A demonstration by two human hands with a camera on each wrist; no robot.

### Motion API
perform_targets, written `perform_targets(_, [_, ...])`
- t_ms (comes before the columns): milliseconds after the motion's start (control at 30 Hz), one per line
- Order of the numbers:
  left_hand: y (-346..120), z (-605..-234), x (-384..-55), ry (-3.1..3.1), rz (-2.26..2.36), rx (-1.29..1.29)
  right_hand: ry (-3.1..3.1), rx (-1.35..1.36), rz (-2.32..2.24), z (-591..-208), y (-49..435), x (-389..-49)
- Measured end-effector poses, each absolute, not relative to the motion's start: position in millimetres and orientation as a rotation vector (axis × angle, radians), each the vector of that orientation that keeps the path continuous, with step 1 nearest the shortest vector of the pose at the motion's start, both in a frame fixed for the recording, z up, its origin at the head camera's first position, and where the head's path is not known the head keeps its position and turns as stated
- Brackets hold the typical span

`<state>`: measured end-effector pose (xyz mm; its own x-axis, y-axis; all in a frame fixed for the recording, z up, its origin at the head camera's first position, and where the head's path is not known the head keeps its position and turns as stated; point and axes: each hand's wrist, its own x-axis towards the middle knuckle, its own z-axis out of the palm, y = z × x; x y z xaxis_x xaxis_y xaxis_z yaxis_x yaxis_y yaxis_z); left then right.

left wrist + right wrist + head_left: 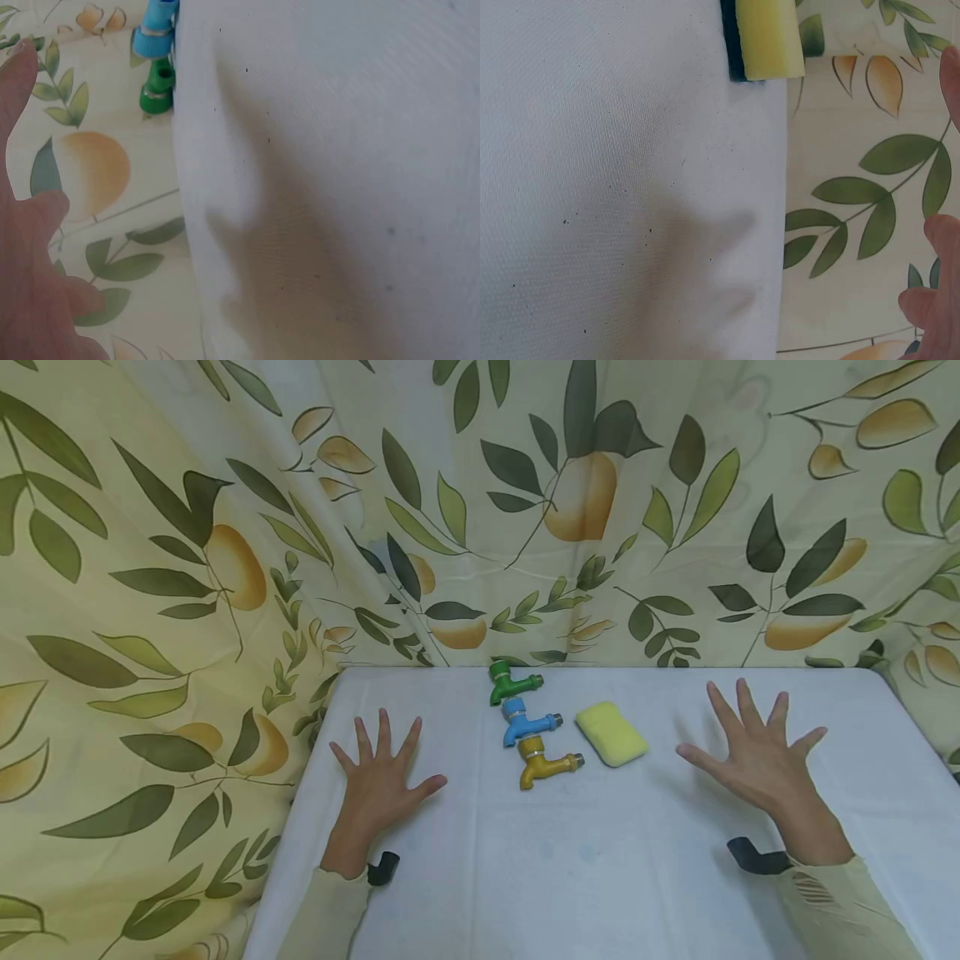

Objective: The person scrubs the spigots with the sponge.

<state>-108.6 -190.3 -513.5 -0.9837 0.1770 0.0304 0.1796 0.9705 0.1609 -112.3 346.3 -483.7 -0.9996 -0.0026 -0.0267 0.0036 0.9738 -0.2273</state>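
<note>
Three plastic taps lie in a slanting row on the white-covered table: a green tap at the back, a blue tap in the middle and a yellow tap nearest the front. To their right lies a yellow sponge, whose dark underside layer shows in the right wrist view. My left hand is spread left of the taps, palm down, holding nothing. On the far side, my right hand is spread too, right of the sponge, with nothing in it. Shadows of both hands fall on the cloth.
A white cloth covers the table. Behind and to the left hangs a curtain printed with leaves and fruit. Dark wrist-camera mounts sit at both wrists, below the hands.
</note>
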Motion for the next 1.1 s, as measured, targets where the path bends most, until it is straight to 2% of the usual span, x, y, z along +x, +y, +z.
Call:
perform_targets(767, [-186, -521, -110, -3.112, -0.256, -0.295, 3.087, -0.009, -0.357, -492, 343, -113])
perform_targets(1100, [-143, -513, -124, -3.084, -0.255, -0.429, 3.094, -0.142, -0.436, -494, 311, -125])
